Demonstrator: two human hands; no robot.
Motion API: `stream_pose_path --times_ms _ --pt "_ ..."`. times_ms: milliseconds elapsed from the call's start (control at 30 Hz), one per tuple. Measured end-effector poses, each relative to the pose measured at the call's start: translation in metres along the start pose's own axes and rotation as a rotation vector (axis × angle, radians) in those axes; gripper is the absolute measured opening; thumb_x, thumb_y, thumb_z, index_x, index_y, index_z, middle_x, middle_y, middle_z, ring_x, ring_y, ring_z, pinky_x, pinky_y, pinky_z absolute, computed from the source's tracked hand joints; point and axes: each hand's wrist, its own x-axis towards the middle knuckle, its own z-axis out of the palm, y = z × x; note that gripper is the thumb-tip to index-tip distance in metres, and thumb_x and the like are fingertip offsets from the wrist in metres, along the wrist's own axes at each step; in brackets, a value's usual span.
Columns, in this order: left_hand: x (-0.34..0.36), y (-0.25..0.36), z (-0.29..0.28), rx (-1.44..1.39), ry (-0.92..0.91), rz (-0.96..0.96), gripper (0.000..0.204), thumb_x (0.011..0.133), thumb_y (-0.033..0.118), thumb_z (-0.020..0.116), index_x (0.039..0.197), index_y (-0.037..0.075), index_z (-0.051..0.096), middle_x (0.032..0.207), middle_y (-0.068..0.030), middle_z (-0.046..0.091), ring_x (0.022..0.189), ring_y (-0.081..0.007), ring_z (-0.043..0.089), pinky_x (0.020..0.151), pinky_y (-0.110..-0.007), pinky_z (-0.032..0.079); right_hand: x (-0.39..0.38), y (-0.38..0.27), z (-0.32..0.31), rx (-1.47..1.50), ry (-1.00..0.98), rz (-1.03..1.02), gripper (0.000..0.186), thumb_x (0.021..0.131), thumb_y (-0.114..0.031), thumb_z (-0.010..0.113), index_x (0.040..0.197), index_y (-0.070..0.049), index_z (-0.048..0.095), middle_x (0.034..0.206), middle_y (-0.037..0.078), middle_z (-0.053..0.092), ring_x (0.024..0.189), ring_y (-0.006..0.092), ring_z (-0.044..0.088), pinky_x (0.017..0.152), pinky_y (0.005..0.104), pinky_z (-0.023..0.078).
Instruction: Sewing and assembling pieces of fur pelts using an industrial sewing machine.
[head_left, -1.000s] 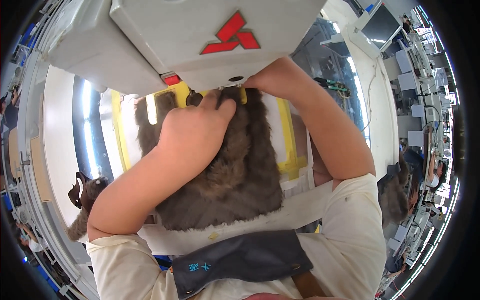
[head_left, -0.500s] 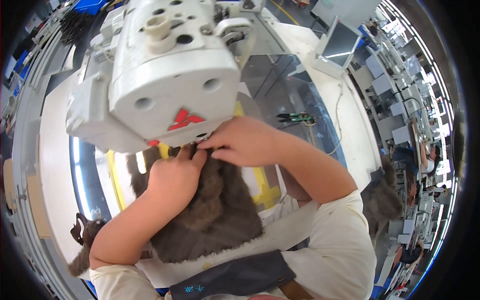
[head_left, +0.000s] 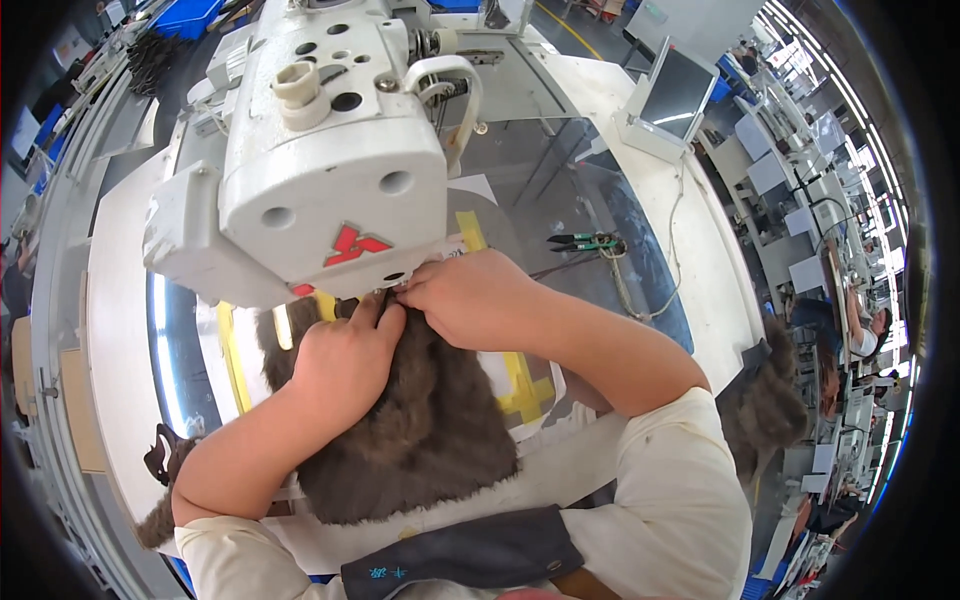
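A dark brown fur piece (head_left: 415,440) lies under the white sewing machine's head (head_left: 330,180) and hangs down toward me over the table's front edge. My left hand (head_left: 345,362) is closed on its upper part, thumb and index finger pinching close to the needle area. My right hand (head_left: 462,298) grips the upper right edge of the same fur, its fingers bunched beside my left fingertips. The machine's head hides the needle and the tips of some fingers.
Green-handled snips (head_left: 588,243) lie to the right on the glass tabletop, near a cord (head_left: 640,310). Yellow tape strips (head_left: 528,385) mark the work surface. A screen (head_left: 680,90) stands at the far right, more brown fur (head_left: 770,400) hangs at the right edge, and dark fur (head_left: 155,520) lies at left.
My right hand has moved slightly left and its fingers have closed in tighter beside my left hand. The left hand stays on the fur. The whole view has shifted a little.
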Motion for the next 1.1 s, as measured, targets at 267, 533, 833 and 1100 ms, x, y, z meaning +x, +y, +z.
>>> stream_pose_path --times_ms 267,533,833,1100 --pt "0.000 0.002 0.001 -0.010 -0.012 -0.005 0.016 0.086 0.009 0.058 0.101 0.004 0.056 0.112 -0.0165 0.070 0.065 -0.0213 0.072 0.056 -0.033 0.056 0.000 -0.008 0.009 -0.074 0.049 0.019 0.016 0.084 -0.011 0.060 0.091 -0.006 0.074 0.096 0.012 0.074 0.093 0.0328 0.072 0.074 0.0448 0.059" --pt "-0.002 0.002 -0.002 0.031 0.040 0.033 0.022 0.081 0.011 0.062 0.101 0.005 0.064 0.120 -0.0140 0.070 0.070 -0.0215 0.070 0.062 -0.035 0.055 0.002 -0.015 0.003 -0.114 -0.019 -0.018 0.012 0.084 -0.010 0.060 0.086 -0.005 0.070 0.094 0.008 0.072 0.085 0.0294 0.072 0.068 0.0423 0.059" --pt "0.003 0.000 0.000 0.039 0.066 0.024 0.025 0.080 0.009 0.064 0.104 0.005 0.067 0.115 -0.0127 0.071 0.070 -0.0227 0.070 0.063 -0.036 0.055 0.003 -0.011 0.004 -0.119 -0.013 -0.045 0.009 0.078 -0.010 0.065 0.082 -0.005 0.072 0.087 0.009 0.071 0.080 0.0305 0.072 0.063 0.0428 0.058" --pt "-0.002 0.001 -0.001 0.000 -0.037 -0.048 0.031 0.083 0.008 0.062 0.113 0.004 0.068 0.122 -0.0142 0.071 0.075 -0.0313 0.072 0.068 -0.040 0.059 0.002 -0.016 0.001 -0.070 0.065 -0.017 0.008 0.073 -0.011 0.067 0.072 -0.005 0.071 0.076 0.012 0.070 0.074 0.0330 0.072 0.059 0.0454 0.056"
